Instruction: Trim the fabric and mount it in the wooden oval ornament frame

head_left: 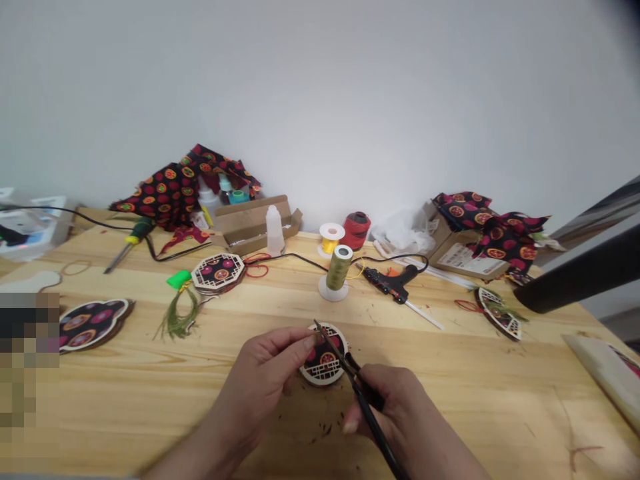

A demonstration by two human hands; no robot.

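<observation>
My left hand is closed, thumb and fingertips pinching the left edge of a round ornament. The ornament has a pale lattice rim over dark patterned fabric, and its face is tilted up towards me. My right hand grips black-handled scissors. Their blades point up and left across the ornament's face, with the tips near my left fingertips. Whether the blades touch the fabric, I cannot tell. My left fingers partly hide the ornament's edge. Small dark scraps lie on the table below it.
Behind the ornament stand a green thread spool, a yellow spool and a red spool. A glue gun lies right of them. Leftward are an octagonal ornament, a green tassel and a screwdriver. A black pole crosses at right.
</observation>
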